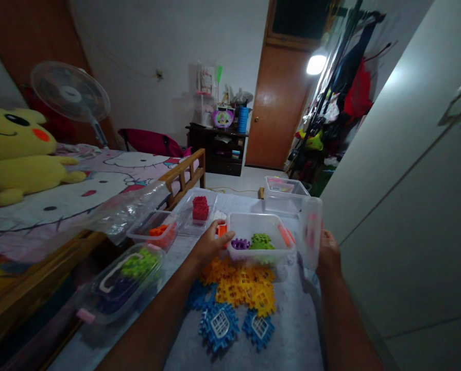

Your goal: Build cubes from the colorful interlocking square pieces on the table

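My left hand (211, 241) is at the left end of a clear plastic box (261, 253), thumb and fingers gripping around its orange latch. Purple interlocking pieces (240, 243) and green ones (261, 241) lie inside this box. In my right hand (329, 253) is a clear plastic lid (311, 232), held upright on edge just right of the box. Yellow interlocking pieces (245, 283) are spread in front of the box. Closer to me lie blue gear-edged pieces (219, 324), some with white grid centres.
On the left, a lidded box (118, 288) holds green and dark pieces. Behind it are a container (137, 232) with orange pieces and a tray with red pieces (200, 208). Another clear box (286, 198) stands back right. A bed rail (176, 180) and cabinet (392, 206) flank the table.
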A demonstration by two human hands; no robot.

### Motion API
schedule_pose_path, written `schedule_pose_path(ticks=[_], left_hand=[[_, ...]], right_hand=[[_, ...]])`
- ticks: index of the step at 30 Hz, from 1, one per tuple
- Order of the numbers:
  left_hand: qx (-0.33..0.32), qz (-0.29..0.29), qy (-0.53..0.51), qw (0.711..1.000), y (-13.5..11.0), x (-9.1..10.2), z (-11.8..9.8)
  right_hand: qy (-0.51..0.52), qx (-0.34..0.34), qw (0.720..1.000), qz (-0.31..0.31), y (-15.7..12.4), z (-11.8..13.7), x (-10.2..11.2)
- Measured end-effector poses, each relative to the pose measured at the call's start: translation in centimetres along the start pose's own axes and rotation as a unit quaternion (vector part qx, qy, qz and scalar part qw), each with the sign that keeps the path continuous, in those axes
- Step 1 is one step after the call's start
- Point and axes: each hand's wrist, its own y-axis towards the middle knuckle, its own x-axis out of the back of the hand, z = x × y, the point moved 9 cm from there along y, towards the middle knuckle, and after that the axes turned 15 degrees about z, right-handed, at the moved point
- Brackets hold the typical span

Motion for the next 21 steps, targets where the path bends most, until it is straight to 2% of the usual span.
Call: schedule_pose_path(ticks=[3,9,13,16,21], left_hand=[[0.046,-0.006,0.008,0.999,-0.2,-0.5,-0.3],[0.106,-0.024,0.037,0.993,0.0,-0.1,-0.7],[0.097,-0.035,-0.010,0.995,-0.8,0.5,-0.2],[0.079,-0.055,-0.049,0.994,-2.0,1.1,-0.1],[0.046,-0.082,-0.109,0.990,-4.1,1.5,-0.2]], right_hand=[[-0.056,-0.019,0.998,-0.024,-0.1,-0.6,-0.2],[-0.162,0.019,0.985,-0.054,-0.7,1.1,-0.5],[-0.231,0.047,0.971,-0.051,-0.8,1.7,-0.9],[-0.272,0.037,0.961,-0.028,-0.5,1.1,-1.5],[-0.239,-0.012,0.971,0.002,0.2,-1.3,-2.0]])
